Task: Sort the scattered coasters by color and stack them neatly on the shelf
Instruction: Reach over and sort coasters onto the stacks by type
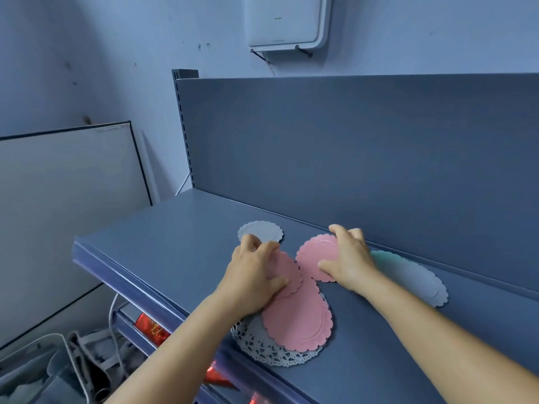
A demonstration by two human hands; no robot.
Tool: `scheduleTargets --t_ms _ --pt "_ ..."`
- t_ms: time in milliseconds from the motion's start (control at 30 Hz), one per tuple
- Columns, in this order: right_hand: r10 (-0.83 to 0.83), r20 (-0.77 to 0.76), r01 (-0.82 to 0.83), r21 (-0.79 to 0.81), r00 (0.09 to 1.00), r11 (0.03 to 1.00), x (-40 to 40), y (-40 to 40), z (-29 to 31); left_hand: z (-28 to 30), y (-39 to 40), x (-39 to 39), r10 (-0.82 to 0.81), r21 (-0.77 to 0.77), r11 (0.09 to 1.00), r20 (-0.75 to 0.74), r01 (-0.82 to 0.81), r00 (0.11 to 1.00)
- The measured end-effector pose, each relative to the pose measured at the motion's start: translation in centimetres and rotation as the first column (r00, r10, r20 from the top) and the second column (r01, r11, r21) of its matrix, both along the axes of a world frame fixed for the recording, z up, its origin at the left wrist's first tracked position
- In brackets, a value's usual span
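1. Presently on blue shelf (180,246): left hand (253,275) curled round a small pink coaster (287,272), thumb on its near edge.
2. Right hand (347,258) gripping another small pink coaster (316,253) by its right rim.
3. Large pink coaster (300,319) under the left one, lying on a white lace doily (262,345).
4. Grey-white coaster (261,231) behind left fingers.
5. Pale scalloped coaster (417,278) right of the right wrist, green edge showing beneath.

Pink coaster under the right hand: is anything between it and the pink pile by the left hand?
Nothing visible does. The pink coaster held by the right hand nearly meets the pink pile, where the left hand rests.
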State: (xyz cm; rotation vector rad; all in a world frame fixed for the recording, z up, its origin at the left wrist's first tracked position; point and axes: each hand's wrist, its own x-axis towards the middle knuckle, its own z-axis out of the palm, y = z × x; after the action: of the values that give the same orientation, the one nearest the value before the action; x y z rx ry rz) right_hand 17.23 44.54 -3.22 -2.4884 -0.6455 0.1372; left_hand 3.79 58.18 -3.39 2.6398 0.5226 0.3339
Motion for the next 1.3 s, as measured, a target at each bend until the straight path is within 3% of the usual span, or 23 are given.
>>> scheduleTargets --t_ms 300,567,933,1300 --pt "-0.210 0.065 0.189 0.247 0.975 0.950 -2.8 -5.1 1.4 2.3 -0.9 0.8 0.005 -0.159 0.987 0.225 0.032 0.974" --pt "-0.415 0.036 0.355 0.456 0.909 0.816 -7.3 -13.8 2.2 3.0 -8.3 1.7 -0.176 -0.248 0.928 0.364 0.277 0.915" --pt "-0.663 -0.031 0.563 0.559 0.748 0.609 -12.9 -30.5 0.9 1.7 -24.9 1.8 -0.429 -0.365 0.759 0.343 0.540 0.835" --pt "-0.748 -0.010 0.640 0.525 0.663 0.560 -16.8 -48.7 0.7 1.2 -44.3 0.1 -0.526 -0.456 0.644 0.320 0.614 0.788"
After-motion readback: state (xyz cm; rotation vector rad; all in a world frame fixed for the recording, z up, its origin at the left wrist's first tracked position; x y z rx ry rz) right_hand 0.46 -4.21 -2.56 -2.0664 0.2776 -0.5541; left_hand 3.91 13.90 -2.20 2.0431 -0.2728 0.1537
